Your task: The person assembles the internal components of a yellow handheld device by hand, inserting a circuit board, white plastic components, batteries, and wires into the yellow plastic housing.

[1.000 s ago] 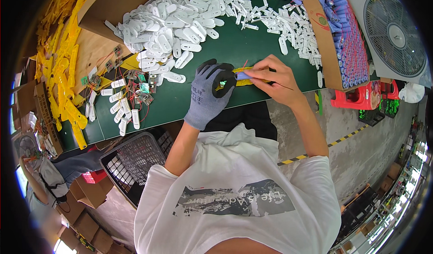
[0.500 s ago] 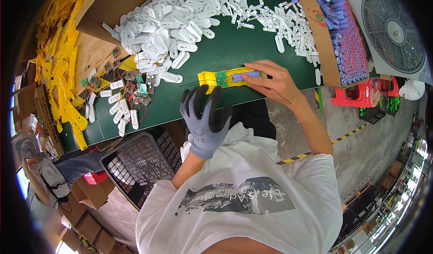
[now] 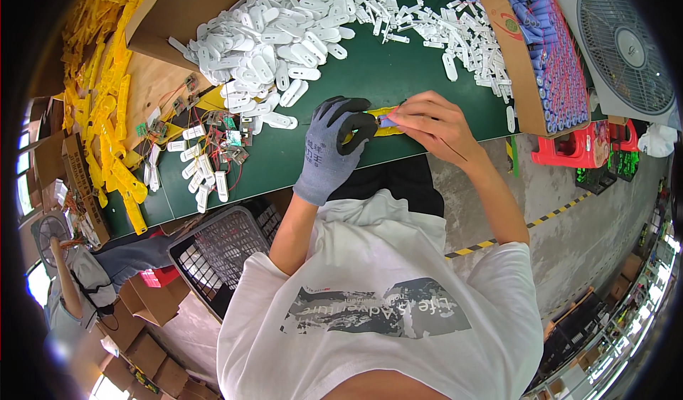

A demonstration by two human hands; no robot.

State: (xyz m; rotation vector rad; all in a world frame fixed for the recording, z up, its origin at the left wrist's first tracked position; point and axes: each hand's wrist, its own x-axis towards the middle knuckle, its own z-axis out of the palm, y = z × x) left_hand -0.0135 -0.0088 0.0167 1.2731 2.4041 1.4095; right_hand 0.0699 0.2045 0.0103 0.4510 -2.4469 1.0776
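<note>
Near the front edge of the green table, a yellow plastic housing lies between my two hands. In it sits a purple cylindrical battery cell, mostly covered by fingers. My left hand, in a grey and black glove, curls its fingers and thumb round the housing's left end. The green circuit board there is hidden behind the glove. From the right, my bare right hand pinches the housing and the cell with its fingertips. A dark thin wire or line runs across the back of that hand.
White oval covers heap up at the back, beside small white parts. Wired boards lie left, near yellow housings. A carton of purple cells and a fan stand right. A black crate is below the table.
My left hand has moved up and right from beside the housing and closed round its left end, covering the circuit board. My right hand has stayed at the right end, its fingers shifting over the cell.
</note>
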